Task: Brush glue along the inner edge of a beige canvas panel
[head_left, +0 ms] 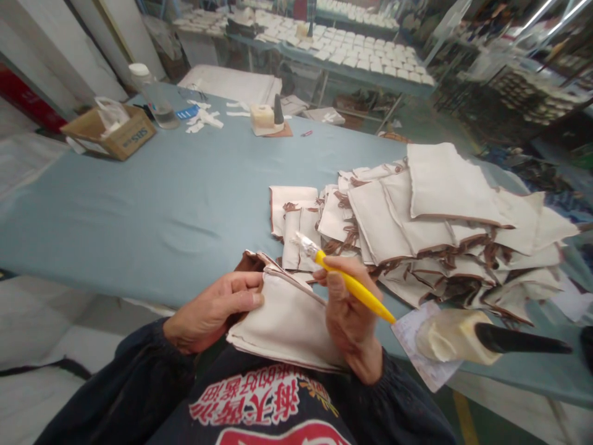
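Note:
My left hand (213, 309) grips the left edge of a cream fabric pouch (287, 321) with brown trim, thumb on top, holding it against my lap at the table's near edge. My right hand (347, 309) holds a yellow-handled brush (352, 285) with pale bristles pointing up and left above the pouch's open edge, and its fingers also rest on the pouch's right side. A glue pot (456, 335) with a black-handled tool sits on a paper scrap just right of my right hand.
A heap of several similar cream pouches (430, 228) covers the blue table (152, 198) to the right. At the far side stand a cardboard box (111, 130), a plastic bottle (152, 96), white scraps and another glue pot (266, 117). Racks of pale pieces fill the background.

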### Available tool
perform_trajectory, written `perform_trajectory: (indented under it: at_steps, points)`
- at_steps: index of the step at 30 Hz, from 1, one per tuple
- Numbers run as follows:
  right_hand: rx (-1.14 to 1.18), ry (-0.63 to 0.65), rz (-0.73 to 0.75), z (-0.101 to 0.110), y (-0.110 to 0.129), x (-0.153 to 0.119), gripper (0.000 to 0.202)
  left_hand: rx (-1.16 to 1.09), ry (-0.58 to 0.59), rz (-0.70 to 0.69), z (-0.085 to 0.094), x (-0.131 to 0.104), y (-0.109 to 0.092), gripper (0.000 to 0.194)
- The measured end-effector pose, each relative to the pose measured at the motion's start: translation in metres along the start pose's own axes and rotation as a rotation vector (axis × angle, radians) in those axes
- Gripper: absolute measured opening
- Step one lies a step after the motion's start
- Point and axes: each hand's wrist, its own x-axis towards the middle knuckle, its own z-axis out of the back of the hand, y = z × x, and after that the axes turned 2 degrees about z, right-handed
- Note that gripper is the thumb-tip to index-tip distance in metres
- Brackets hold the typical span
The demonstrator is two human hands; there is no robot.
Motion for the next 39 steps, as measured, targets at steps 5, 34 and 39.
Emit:
perform_trajectory:
  at_steps: [5,34,39]
  points:
    - [-0.112,0.063,0.012,-0.024,-0.009,0.0,0.018,0.042,0.04,-0.022,0.004,0.002,-0.007,0.04]
    - [0.131,-0.004,-0.251,-0.015,0.055,-0.02,0.021,1.26,-0.222,-0.678,0.032,-0.036,0.03,0.027]
    - [0.253,0.079,-0.312,-0.014,0.052,-0.008,0.03,1.044,-0.2,-0.515,0.032,-0.029,0.025,0.024]
